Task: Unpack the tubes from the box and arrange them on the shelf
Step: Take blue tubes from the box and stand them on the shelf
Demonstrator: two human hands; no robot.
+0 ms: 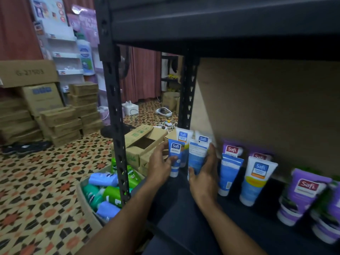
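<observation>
My left hand [161,166] grips a blue Safi tube [175,157] at the left end of the black shelf [239,218], thumb across its front and fingers curled behind. My right hand [204,173] holds a second blue tube [196,159], which shows its back label, with the thumb at its lower edge and the fingers up its right side. Both stand cap-down, touching each other. Two white-topped tubes [184,137] stand just behind them. Farther right along the shelf stand another blue tube [229,173], a blue-and-yellow tube [257,179] and purple tubes [303,194]. Beyond the shelf post, an open cardboard box [143,144] sits on the patterned floor [46,172].
</observation>
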